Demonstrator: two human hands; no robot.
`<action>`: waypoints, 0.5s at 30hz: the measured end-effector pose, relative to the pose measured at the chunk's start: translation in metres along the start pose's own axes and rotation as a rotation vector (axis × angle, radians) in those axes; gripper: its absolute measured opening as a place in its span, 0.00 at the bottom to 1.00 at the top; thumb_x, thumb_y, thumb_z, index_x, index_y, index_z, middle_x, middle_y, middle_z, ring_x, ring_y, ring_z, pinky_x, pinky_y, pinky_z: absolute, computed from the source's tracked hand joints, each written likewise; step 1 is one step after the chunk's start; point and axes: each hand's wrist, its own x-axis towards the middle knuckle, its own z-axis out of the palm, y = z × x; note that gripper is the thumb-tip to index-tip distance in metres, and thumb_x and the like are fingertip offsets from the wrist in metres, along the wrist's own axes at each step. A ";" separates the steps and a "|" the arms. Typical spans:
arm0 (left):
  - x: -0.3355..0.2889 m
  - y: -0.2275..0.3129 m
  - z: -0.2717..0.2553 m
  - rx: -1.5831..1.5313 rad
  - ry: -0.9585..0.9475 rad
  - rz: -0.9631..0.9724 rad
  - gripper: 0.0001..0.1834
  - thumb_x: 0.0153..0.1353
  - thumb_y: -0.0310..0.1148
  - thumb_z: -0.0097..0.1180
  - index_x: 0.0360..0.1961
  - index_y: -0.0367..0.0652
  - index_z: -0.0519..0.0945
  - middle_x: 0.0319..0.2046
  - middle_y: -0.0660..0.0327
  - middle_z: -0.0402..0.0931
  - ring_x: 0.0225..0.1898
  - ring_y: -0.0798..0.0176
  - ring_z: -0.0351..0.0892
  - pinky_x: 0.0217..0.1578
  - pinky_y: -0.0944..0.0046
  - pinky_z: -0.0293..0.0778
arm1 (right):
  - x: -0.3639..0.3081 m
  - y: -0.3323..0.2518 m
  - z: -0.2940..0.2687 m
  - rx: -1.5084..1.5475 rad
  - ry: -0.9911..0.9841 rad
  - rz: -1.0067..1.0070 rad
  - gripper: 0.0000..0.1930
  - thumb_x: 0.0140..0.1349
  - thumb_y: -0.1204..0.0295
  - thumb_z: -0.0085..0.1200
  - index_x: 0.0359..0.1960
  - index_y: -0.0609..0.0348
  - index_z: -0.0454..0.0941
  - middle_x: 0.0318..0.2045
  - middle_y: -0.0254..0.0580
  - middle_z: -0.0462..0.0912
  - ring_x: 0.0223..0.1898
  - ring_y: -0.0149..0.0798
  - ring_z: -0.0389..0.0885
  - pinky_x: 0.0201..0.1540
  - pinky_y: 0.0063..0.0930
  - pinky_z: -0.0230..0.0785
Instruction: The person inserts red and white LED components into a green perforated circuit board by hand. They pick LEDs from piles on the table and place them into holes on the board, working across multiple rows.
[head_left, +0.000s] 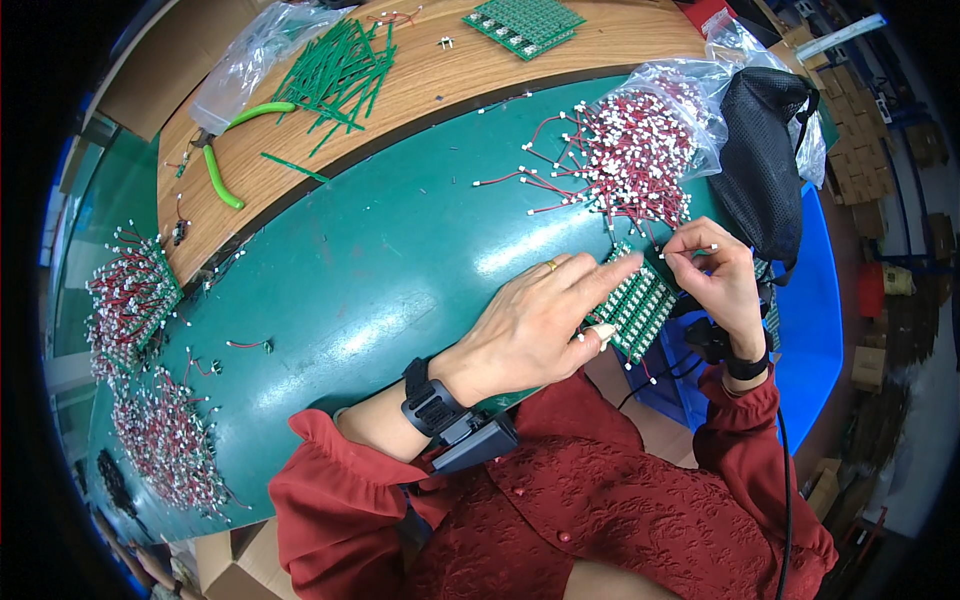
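A green circuit board panel (643,312) with rows of white connectors is tilted at the near right edge of the green mat. My left hand (545,315) grips its left side, with the index finger reaching over the top and the thumb lower down; a small pale piece sits at the thumb tip. Just right of the panel's top, my right hand (712,272) is closed in a pinch on a short red-and-black cable with white plugs (713,247), partly hidden by the fingers. Beyond both hands lies a heap of similar cables (640,150), spilling from a clear plastic bag (690,85).
Green-handled cutters (218,175) and green strips (335,75) lie on the wooden table at the far left. Stacked green panels (523,22) stand at the back. More cables (170,440) are piled at left. A black mesh bag (758,165) and blue bin (815,330) are at right.
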 end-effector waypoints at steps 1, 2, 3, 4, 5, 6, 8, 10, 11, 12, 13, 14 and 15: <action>0.000 -0.001 0.000 0.026 -0.008 0.036 0.29 0.50 0.26 0.61 0.57 0.43 0.74 0.38 0.57 0.76 0.41 0.53 0.77 0.44 0.56 0.74 | 0.000 -0.002 0.000 0.048 -0.015 0.025 0.03 0.53 0.82 0.59 0.29 0.63 0.80 0.31 0.35 0.81 0.29 0.25 0.79 0.29 0.17 0.71; 0.000 -0.002 0.000 0.051 -0.020 0.069 0.26 0.50 0.26 0.61 0.54 0.43 0.77 0.38 0.57 0.76 0.41 0.54 0.77 0.43 0.56 0.74 | -0.001 -0.005 0.000 0.095 -0.025 0.060 0.03 0.53 0.82 0.58 0.30 0.64 0.80 0.31 0.35 0.80 0.30 0.25 0.79 0.29 0.18 0.71; 0.000 -0.003 0.001 0.037 -0.003 0.073 0.23 0.50 0.25 0.61 0.51 0.43 0.78 0.38 0.58 0.76 0.40 0.54 0.78 0.42 0.57 0.74 | -0.001 -0.007 0.002 0.139 -0.035 0.098 0.03 0.53 0.82 0.58 0.30 0.64 0.80 0.31 0.35 0.80 0.30 0.25 0.79 0.29 0.18 0.72; 0.000 -0.004 0.002 0.024 0.012 0.073 0.20 0.50 0.25 0.61 0.48 0.43 0.80 0.38 0.58 0.76 0.40 0.55 0.78 0.41 0.57 0.75 | 0.000 -0.010 0.003 0.146 -0.031 0.070 0.04 0.53 0.83 0.58 0.30 0.64 0.80 0.31 0.35 0.80 0.30 0.25 0.79 0.29 0.18 0.72; -0.001 -0.004 0.002 0.012 0.027 0.072 0.18 0.50 0.24 0.60 0.45 0.44 0.81 0.39 0.58 0.76 0.39 0.55 0.78 0.41 0.58 0.75 | 0.000 -0.012 0.006 0.152 -0.029 0.044 0.04 0.52 0.83 0.58 0.30 0.64 0.80 0.31 0.36 0.80 0.29 0.26 0.79 0.29 0.18 0.72; -0.002 -0.005 0.002 0.023 0.019 0.075 0.17 0.50 0.23 0.60 0.44 0.43 0.81 0.39 0.59 0.76 0.39 0.56 0.78 0.40 0.58 0.75 | 0.001 -0.013 0.009 0.159 -0.027 0.019 0.04 0.52 0.84 0.58 0.30 0.64 0.80 0.31 0.36 0.80 0.29 0.26 0.79 0.29 0.18 0.72; -0.003 -0.006 0.002 0.046 0.006 0.085 0.16 0.50 0.21 0.60 0.42 0.43 0.81 0.39 0.59 0.76 0.37 0.56 0.79 0.39 0.59 0.76 | 0.005 -0.016 0.014 0.094 -0.062 -0.119 0.05 0.50 0.85 0.58 0.30 0.64 0.79 0.30 0.36 0.80 0.28 0.27 0.79 0.29 0.19 0.72; -0.003 -0.006 0.002 0.049 0.029 0.099 0.16 0.49 0.19 0.59 0.42 0.43 0.82 0.39 0.59 0.76 0.37 0.56 0.79 0.39 0.60 0.77 | 0.007 -0.017 0.018 0.048 -0.092 -0.224 0.07 0.48 0.86 0.59 0.29 0.63 0.79 0.29 0.37 0.79 0.27 0.30 0.79 0.27 0.21 0.72; -0.003 -0.006 0.002 0.054 0.042 0.108 0.16 0.49 0.18 0.59 0.41 0.43 0.82 0.39 0.58 0.76 0.37 0.56 0.79 0.39 0.60 0.77 | 0.009 -0.018 0.019 0.019 -0.098 -0.248 0.07 0.48 0.86 0.60 0.29 0.63 0.79 0.29 0.37 0.79 0.26 0.30 0.79 0.27 0.21 0.72; -0.004 -0.005 0.002 0.044 0.065 0.081 0.16 0.49 0.18 0.60 0.41 0.43 0.82 0.40 0.58 0.76 0.38 0.56 0.80 0.39 0.60 0.77 | 0.010 -0.018 0.020 -0.010 -0.105 -0.272 0.08 0.48 0.86 0.60 0.30 0.63 0.79 0.29 0.37 0.79 0.26 0.30 0.79 0.27 0.22 0.72; -0.004 -0.005 0.002 0.037 0.090 0.056 0.16 0.48 0.18 0.60 0.41 0.43 0.82 0.40 0.58 0.76 0.38 0.56 0.80 0.39 0.60 0.77 | 0.011 -0.019 0.020 -0.038 -0.112 -0.297 0.08 0.48 0.86 0.60 0.30 0.63 0.79 0.29 0.37 0.79 0.26 0.31 0.79 0.27 0.22 0.72; -0.005 -0.005 0.003 0.030 0.114 0.030 0.16 0.48 0.18 0.60 0.40 0.43 0.82 0.41 0.58 0.77 0.38 0.55 0.80 0.39 0.60 0.78 | 0.012 -0.019 0.020 -0.047 -0.112 -0.299 0.08 0.48 0.86 0.60 0.30 0.63 0.79 0.28 0.37 0.79 0.26 0.31 0.79 0.27 0.23 0.72; -0.005 -0.005 0.003 0.027 0.135 0.029 0.16 0.48 0.18 0.60 0.41 0.43 0.82 0.41 0.58 0.77 0.39 0.55 0.80 0.39 0.60 0.78 | 0.012 -0.019 0.020 -0.056 -0.113 -0.301 0.08 0.48 0.85 0.60 0.29 0.63 0.78 0.28 0.37 0.79 0.26 0.31 0.79 0.27 0.23 0.72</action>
